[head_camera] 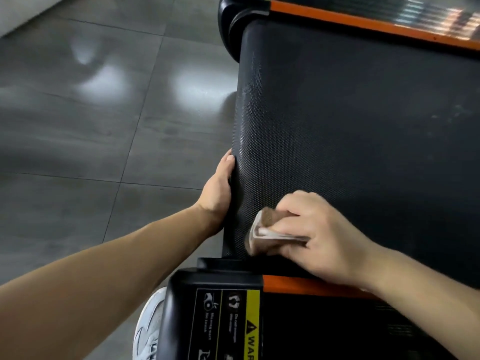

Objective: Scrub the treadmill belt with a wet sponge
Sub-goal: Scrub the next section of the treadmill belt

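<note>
At 5 o'clock in view, the right hand (317,229) is gripping a brownish sponge (262,229) and pressing it on the treadmill belt (350,126). At 10 o'clock from it, the left hand (218,193) is clasping the belt's edge.

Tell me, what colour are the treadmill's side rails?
Orange side rails, shown in the head view.

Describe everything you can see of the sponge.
The sponge is a small tan-brown pad with a paler layer, soft-looking and squeezed into a fold. The right hand covers most of it, fingers and thumb pinching it; only one end shows. It rests on the black textured belt near the belt's near corner, close to the black end cap. Wetness cannot be told.
</note>
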Available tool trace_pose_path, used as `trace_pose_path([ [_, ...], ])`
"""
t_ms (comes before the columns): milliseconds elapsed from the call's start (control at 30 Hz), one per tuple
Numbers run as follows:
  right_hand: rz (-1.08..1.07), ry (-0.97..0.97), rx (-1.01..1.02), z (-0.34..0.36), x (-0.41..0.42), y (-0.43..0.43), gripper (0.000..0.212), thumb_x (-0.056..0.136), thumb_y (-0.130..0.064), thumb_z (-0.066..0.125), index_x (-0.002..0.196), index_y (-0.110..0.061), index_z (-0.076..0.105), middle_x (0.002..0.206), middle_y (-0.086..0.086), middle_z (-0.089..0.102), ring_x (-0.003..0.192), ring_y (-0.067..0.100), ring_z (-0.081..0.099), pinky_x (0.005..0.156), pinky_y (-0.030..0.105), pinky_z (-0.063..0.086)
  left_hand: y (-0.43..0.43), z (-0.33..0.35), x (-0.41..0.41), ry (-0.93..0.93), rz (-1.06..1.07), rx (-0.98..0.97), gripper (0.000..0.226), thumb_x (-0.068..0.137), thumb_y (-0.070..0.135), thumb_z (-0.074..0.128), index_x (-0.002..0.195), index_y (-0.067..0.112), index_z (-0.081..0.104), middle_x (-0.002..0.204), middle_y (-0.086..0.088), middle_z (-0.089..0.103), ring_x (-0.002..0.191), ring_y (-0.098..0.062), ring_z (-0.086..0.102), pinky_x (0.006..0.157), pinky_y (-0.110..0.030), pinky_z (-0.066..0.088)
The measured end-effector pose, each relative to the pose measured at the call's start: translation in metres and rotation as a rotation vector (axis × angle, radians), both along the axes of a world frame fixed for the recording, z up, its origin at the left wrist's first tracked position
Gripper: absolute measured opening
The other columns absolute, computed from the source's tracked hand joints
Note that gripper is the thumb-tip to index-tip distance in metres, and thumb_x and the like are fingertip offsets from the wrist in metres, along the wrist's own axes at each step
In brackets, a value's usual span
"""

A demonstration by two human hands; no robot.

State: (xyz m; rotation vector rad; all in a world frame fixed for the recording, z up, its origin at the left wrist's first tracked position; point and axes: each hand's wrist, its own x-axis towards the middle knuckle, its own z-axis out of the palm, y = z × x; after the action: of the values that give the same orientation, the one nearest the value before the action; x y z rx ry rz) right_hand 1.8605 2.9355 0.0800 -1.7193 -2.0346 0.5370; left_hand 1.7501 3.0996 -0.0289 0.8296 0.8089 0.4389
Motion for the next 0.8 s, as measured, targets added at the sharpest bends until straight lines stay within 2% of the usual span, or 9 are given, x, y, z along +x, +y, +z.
trace_pose_path([
  [167,-0.313,-0.079,0.170,-0.012,0.019,0.025,0.031,0.085,-0.040,0.068,0.080,-0.010,0.075,0.083,-0.004,0.050,0.076,0.019,0.050,0.069,0.036,0.044,-0.001,0.004,-0.003,0.079,0.001,0.074,0.085,0.081,0.072,0.066,0.148,0.021,0.051,0.144,0.001,0.060,0.136,-0.018,0.054,0.119,-0.041,0.034],
  [267,-0.299,-0.012,0.100,-0.011,0.010,0.004,0.027,0.085,-0.041,0.072,0.079,-0.014,0.074,0.082,-0.006,0.049,0.075,0.015,0.049,0.068,0.028,0.042,-0.003,0.024,0.000,0.118,-0.044,0.233,0.046,0.100,0.048,0.055,0.135,0.019,0.053,0.124,0.009,0.067,0.117,-0.007,0.061,0.098,-0.019,0.046],
  [333,-0.217,0.001,0.029,-0.006,0.011,-0.011,0.023,0.085,-0.040,0.071,0.082,-0.017,0.076,0.085,-0.006,0.053,0.078,0.015,0.052,0.070,0.029,0.044,-0.003,0.032,0.003,0.185,-0.061,0.363,0.040,0.096,0.051,0.055,0.127,0.026,0.054,0.119,0.013,0.067,0.112,-0.005,0.061,0.100,-0.024,0.047],
  [400,-0.241,-0.056,0.065,-0.007,0.024,-0.007,0.029,0.085,-0.041,0.067,0.083,-0.014,0.076,0.087,-0.003,0.053,0.078,0.017,0.052,0.070,0.030,0.043,-0.003,0.037,0.006,0.241,-0.079,0.490,0.054,0.092,0.053,0.055,0.138,0.025,0.050,0.131,0.012,0.063,0.120,-0.005,0.058,0.111,-0.033,0.042],
  [467,-0.439,-0.132,0.176,-0.014,0.048,0.020,0.034,0.086,-0.044,0.067,0.088,-0.011,0.074,0.085,0.001,0.053,0.079,0.022,0.054,0.070,0.033,0.045,-0.002,0.038,0.009,0.300,-0.119,0.555,0.080,0.089,0.056,0.054,0.158,0.023,0.029,0.154,0.008,0.046,0.139,-0.007,0.043,0.121,-0.032,0.030],
  [533,-0.672,-0.116,0.157,-0.015,0.064,0.044,0.030,0.087,-0.043,0.071,0.092,-0.013,0.073,0.087,0.000,0.053,0.084,0.024,0.057,0.071,0.036,0.048,0.001,0.042,0.012,0.312,-0.134,0.589,0.093,0.084,0.059,0.054,0.163,0.027,0.017,0.164,0.006,0.031,0.148,-0.006,0.030,0.124,-0.031,0.023],
  [567,-0.684,-0.103,0.142,-0.017,0.065,0.045,0.029,0.087,-0.042,0.072,0.090,-0.014,0.071,0.086,-0.001,0.052,0.083,0.022,0.055,0.070,0.035,0.046,0.004,0.043,0.015,0.296,-0.133,0.604,0.092,0.084,0.057,0.054,0.163,0.028,0.017,0.166,0.006,0.028,0.150,-0.005,0.027,0.125,-0.030,0.020],
  [700,-0.291,-0.009,0.085,-0.008,0.031,-0.011,0.026,0.089,-0.042,0.068,0.086,-0.016,0.073,0.086,-0.005,0.050,0.075,0.015,0.049,0.068,0.032,0.041,0.019,0.054,0.029,0.417,-0.269,0.753,0.066,0.104,0.036,0.049,0.162,0.037,0.018,0.172,-0.002,0.008,0.157,-0.010,0.000,0.119,-0.023,0.004],
  [800,-0.179,-0.098,0.146,-0.010,0.042,-0.011,0.015,0.089,-0.035,0.074,0.093,-0.020,0.075,0.086,-0.001,0.055,0.074,0.018,0.050,0.068,0.039,0.044,0.029,0.063,0.040,0.465,-0.341,0.831,0.061,0.107,0.031,0.043,0.162,0.039,0.017,0.172,-0.005,-0.007,0.157,-0.015,-0.010,0.120,-0.026,-0.001],
])
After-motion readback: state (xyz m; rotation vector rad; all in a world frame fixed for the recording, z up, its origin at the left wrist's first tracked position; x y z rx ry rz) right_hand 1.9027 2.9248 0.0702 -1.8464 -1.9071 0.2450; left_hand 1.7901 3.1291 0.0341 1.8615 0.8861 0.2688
